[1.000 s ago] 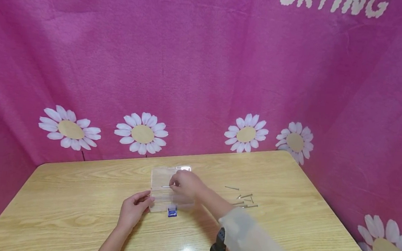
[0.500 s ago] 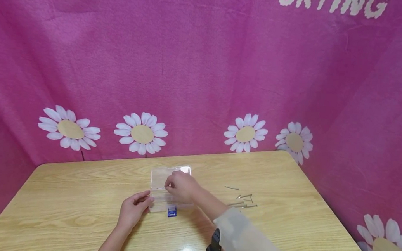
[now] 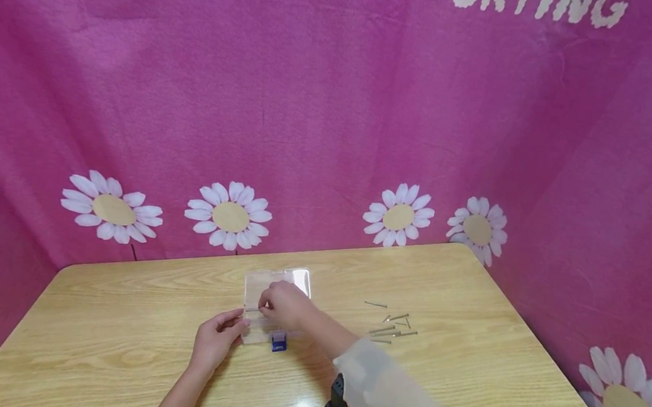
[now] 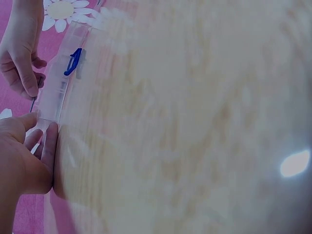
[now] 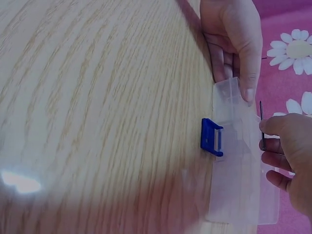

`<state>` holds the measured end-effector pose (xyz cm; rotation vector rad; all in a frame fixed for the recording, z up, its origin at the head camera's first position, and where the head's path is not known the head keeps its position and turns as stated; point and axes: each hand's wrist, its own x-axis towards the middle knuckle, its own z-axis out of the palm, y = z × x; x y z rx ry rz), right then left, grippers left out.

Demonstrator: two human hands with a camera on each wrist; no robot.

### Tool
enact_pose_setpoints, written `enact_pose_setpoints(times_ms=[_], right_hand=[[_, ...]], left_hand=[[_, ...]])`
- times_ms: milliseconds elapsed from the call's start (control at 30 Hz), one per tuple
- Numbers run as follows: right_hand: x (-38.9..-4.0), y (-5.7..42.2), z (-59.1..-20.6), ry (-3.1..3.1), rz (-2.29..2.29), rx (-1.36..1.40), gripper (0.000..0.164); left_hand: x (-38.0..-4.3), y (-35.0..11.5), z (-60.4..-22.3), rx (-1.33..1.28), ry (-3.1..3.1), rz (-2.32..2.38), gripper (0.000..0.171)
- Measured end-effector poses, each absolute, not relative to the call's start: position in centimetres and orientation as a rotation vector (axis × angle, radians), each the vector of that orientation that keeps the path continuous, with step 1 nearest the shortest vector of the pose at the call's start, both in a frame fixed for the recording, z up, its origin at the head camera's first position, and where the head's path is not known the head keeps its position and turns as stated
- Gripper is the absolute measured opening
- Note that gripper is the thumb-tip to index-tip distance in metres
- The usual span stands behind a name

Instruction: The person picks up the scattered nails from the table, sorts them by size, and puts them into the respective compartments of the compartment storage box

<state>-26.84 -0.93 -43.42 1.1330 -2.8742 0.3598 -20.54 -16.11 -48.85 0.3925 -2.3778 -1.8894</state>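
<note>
A clear plastic box (image 3: 257, 282) with its lid raised lies on the table, a blue latch (image 5: 208, 136) at its front. My left hand (image 3: 215, 342) grips the box's left side, thumb at the top edge and fingers against the outside, as the left wrist view also shows. Between thumb and fingertips my right hand (image 3: 286, 304) pinches a thin metal nail (image 5: 262, 126) above the box's left part. The nail points toward the left hand. Whether other nails lie inside the box I cannot tell; the right hand covers part of it.
Several loose nails (image 3: 391, 328) of differing lengths lie on the wooden table (image 3: 461, 377) right of the box. A pink flowered cloth (image 3: 332, 115) hangs behind the table. A dark camera (image 3: 337, 406) sits on the right wrist.
My right hand has moved left and slightly toward me over the box, still pinching the nail. The blue latch has tilted a little; my left hand stays in place.
</note>
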Motion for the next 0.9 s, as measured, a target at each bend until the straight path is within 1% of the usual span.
enact_pose_setpoints(times_ms=[267,600,900], right_hand=[[-26.8,-1.5,-44.0,-2.903,0.37,1.079,0.009],[-26.7,-1.6,-44.5,-2.872,0.25,1.07,0.01],[-26.8,-1.5,-44.9,-2.887,0.301,1.054,0.015]], left_hand=[[-20.5,-16.2,-49.0,0.376,-2.356,-1.912,0.036],[-20.6,-16.3,-49.2,0.387,-2.361,-1.91,0.035],[-20.8,-16.3,-49.3,0.385,-2.369,-1.898,0.034]])
